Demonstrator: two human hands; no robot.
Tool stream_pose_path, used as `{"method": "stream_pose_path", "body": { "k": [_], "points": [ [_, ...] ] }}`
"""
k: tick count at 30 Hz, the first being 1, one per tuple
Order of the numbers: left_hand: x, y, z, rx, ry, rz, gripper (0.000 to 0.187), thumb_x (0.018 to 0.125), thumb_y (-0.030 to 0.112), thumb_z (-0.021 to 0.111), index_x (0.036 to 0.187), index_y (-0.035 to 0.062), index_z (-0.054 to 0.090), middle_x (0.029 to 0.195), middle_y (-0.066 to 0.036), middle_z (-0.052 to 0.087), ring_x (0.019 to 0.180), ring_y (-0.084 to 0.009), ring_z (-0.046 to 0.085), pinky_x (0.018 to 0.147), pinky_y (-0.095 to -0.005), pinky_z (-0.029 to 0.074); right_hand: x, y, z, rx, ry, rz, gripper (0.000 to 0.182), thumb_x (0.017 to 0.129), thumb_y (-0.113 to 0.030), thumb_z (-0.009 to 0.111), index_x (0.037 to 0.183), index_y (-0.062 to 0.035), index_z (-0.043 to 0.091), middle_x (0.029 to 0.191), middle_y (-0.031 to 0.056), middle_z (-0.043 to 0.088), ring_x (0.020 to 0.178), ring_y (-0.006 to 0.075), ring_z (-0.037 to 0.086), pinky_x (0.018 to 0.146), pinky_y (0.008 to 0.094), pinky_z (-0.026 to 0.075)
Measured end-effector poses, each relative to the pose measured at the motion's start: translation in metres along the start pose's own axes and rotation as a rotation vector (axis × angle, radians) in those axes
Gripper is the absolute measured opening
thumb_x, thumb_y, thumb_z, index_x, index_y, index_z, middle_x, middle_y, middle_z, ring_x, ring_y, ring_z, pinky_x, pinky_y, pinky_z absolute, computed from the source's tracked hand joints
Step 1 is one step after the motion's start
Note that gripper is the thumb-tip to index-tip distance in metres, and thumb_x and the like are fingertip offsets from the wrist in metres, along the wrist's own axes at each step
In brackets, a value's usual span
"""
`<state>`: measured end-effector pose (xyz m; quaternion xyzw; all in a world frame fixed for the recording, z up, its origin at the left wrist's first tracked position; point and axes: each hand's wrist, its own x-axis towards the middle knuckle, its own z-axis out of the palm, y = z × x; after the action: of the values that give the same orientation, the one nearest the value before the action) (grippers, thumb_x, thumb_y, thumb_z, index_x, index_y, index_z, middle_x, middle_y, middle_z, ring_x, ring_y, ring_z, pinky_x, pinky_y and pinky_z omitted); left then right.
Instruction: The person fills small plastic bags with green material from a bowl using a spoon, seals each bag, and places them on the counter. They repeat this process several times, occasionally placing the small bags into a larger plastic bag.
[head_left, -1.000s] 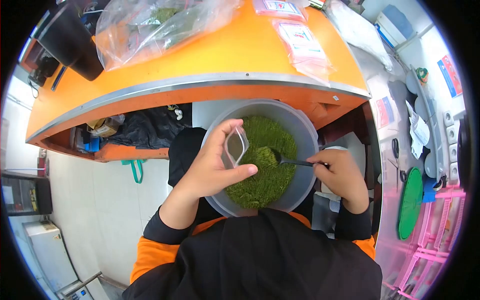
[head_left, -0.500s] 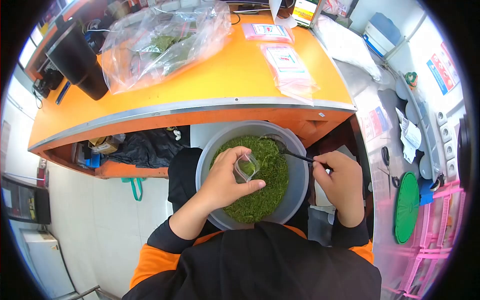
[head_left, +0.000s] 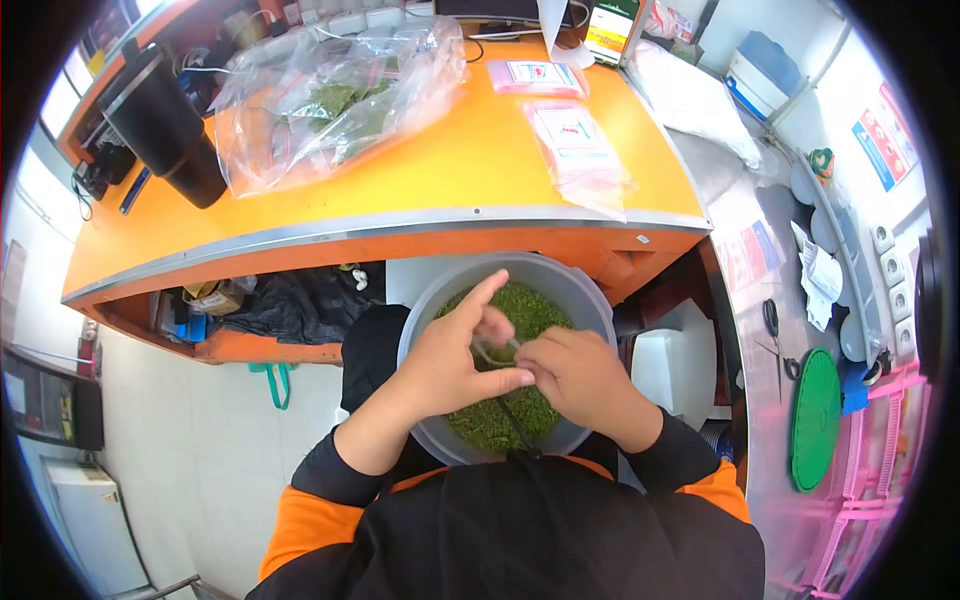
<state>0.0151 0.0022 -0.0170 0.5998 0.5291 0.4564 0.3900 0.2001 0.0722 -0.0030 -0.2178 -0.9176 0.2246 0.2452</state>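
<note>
- Bowl (head_left: pixel 590 300): grey, round, sits in the person's lap just below the counter edge, at 6 o'clock from the counter. It holds green flakes (head_left: pixel 530 305), piled across most of its floor.
- Left hand (head_left: pixel 450 360): over the bowl's 9 o'clock side. Thumb and fingers pinch a small clear pouch (head_left: pixel 490 345); the index finger points up toward 1 o'clock. The pouch is mostly hidden between the two hands, and its contents cannot be told.
- Right hand (head_left: pixel 580 375): over the bowl's centre, touching the left hand at the pouch. Fingers are curled around a dark spoon (head_left: pixel 518 428); the handle runs out toward 6 o'clock, over the flakes. The spoon's head is hidden at the pouch mouth.
- Counter (head_left: pixel 470 160): orange, with a metal edge, at 12 o'clock from the bowl.
- Big bag (head_left: pixel 330 95): clear, crumpled, with green matter inside, on the counter at 11 o'clock from the bowl.
- Labelled packets (head_left: pixel 575 140): pinkish, flat, on the counter at 1 o'clock.
- Black bin (head_left: pixel 165 120): at the counter's 10 o'clock end.
- Green disc (head_left: pixel 815 420): on the side bench at 3 o'clock, well apart from the bowl.
</note>
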Motion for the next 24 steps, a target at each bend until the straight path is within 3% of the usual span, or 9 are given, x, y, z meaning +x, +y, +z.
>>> {"method": "stream_pose_path", "body": {
  "k": [1, 4, 5, 8, 10, 16, 20, 21, 24],
  "points": [
    [0.002, -0.001, -0.002, -0.012, 0.022, 0.004, 0.072, 0.072, 0.025, 0.077, 0.13, 0.0021, 0.041, 0.082, -0.007, 0.062, 0.08, -0.0167, 0.061, 0.073, -0.0283, 0.048, 0.001, 0.004, 0.002, 0.03, -0.053, 0.005, 0.012, 0.077, -0.013, 0.064, 0.088, -0.0114, 0.061, 0.077, 0.0055, 0.059, 0.07, 0.0269, 0.059, 0.061, 0.0384, 0.044],
    [0.002, 0.008, -0.01, 0.002, -0.02, -0.059, 0.04, 0.078, 0.021, 0.071, 0.111, 0.0018, 0.059, 0.073, -0.007, 0.062, 0.07, -0.0176, 0.061, 0.066, -0.0289, 0.048, 0.004, 0.002, -0.009, 0.224, 0.058, 0.06, 0.009, 0.082, -0.008, 0.06, 0.091, -0.0078, 0.057, 0.076, 0.0077, 0.057, 0.07, 0.0259, 0.059, 0.064, 0.036, 0.045],
    [0.003, 0.008, -0.01, 0.067, -0.009, 0.059, 0.019, 0.084, 0.02, 0.064, 0.088, 0.0016, 0.066, 0.066, -0.009, 0.06, 0.065, -0.0198, 0.06, 0.06, -0.0306, 0.047, 0.004, 0.003, -0.011, 0.274, 0.076, 0.067, 0.008, 0.083, -0.006, 0.058, 0.091, -0.0068, 0.056, 0.076, 0.0079, 0.057, 0.069, 0.0249, 0.058, 0.063, 0.0346, 0.045],
    [0.001, 0.011, -0.013, 0.16, -0.109, 0.036, 0.02, 0.087, 0.019, 0.059, 0.08, 0.0015, 0.065, 0.067, -0.01, 0.06, 0.064, -0.0237, 0.059, 0.058, -0.0327, 0.046, 0.004, 0.007, -0.012, 0.396, 0.149, 0.049, 0.007, 0.085, -0.002, 0.055, 0.091, -0.0044, 0.053, 0.075, 0.008, 0.055, 0.067, 0.0222, 0.056, 0.062, 0.031, 0.045],
    [-0.001, 0.006, -0.008, 0.24, -0.056, 0.154, 0.02, 0.087, 0.018, 0.058, 0.078, 0.0019, 0.064, 0.066, -0.01, 0.059, 0.063, -0.0259, 0.058, 0.057, -0.0339, 0.045, 0.001, 0.012, -0.005, 0.442, 0.21, -0.021, 0.008, 0.085, 0.0, 0.054, 0.091, -0.0036, 0.052, 0.075, 0.0076, 0.054, 0.065, 0.0205, 0.054, 0.06, 0.029, 0.043],
    [0.002, 0.004, -0.004, 0.19, -0.082, 0.189, 0.012, 0.085, 0.014, 0.061, 0.085, 0.0023, 0.064, 0.072, -0.01, 0.059, 0.066, -0.0248, 0.057, 0.06, -0.0322, 0.044, 0.01, 0.007, -0.01, 0.29, 0.054, -0.05, 0.011, 0.082, -0.003, 0.055, 0.092, -0.0038, 0.051, 0.076, 0.0123, 0.057, 0.068, 0.0309, 0.057, 0.059, 0.037, 0.045],
    [0.008, 0.017, -0.01, 0.338, -0.086, 0.205, 0.009, 0.084, 0.011, 0.06, 0.087, 0.0034, 0.064, 0.075, -0.011, 0.059, 0.07, -0.0289, 0.058, 0.063, -0.0353, 0.045, 0.018, 0.002, -0.008, 0.289, -0.027, -0.089, 0.013, 0.078, -0.002, 0.059, 0.09, -0.0038, 0.053, 0.078, 0.0124, 0.057, 0.069, 0.0277, 0.058, 0.061, 0.0338, 0.045],
    [0.009, 0.022, -0.013, 0.371, -0.079, 0.203, 0.01, 0.084, 0.012, 0.059, 0.086, 0.0035, 0.064, 0.076, -0.012, 0.06, 0.073, -0.0305, 0.058, 0.064, -0.0367, 0.046, 0.022, 0.0, -0.014, 0.332, -0.079, -0.027, 0.017, 0.078, -0.006, 0.061, 0.094, -0.0038, 0.054, 0.083, 0.0128, 0.058, 0.075, 0.0294, 0.058, 0.066, 0.0355, 0.046],
    [0.009, 0.047, -0.029, 0.507, 0.052, 0.238, 0.01, 0.085, 0.013, 0.058, 0.086, 0.0048, 0.064, 0.079, -0.012, 0.062, 0.076, -0.032, 0.06, 0.066, -0.0377, 0.047, 0.044, 0.011, -0.036, -0.001, 0.241, -0.128, 0.024, 0.077, -0.01, 0.062, 0.098, -0.0035, 0.055, 0.089, 0.0133, 0.058, 0.085, 0.031, 0.057, 0.074, 0.0376, 0.045]
  ]
}}
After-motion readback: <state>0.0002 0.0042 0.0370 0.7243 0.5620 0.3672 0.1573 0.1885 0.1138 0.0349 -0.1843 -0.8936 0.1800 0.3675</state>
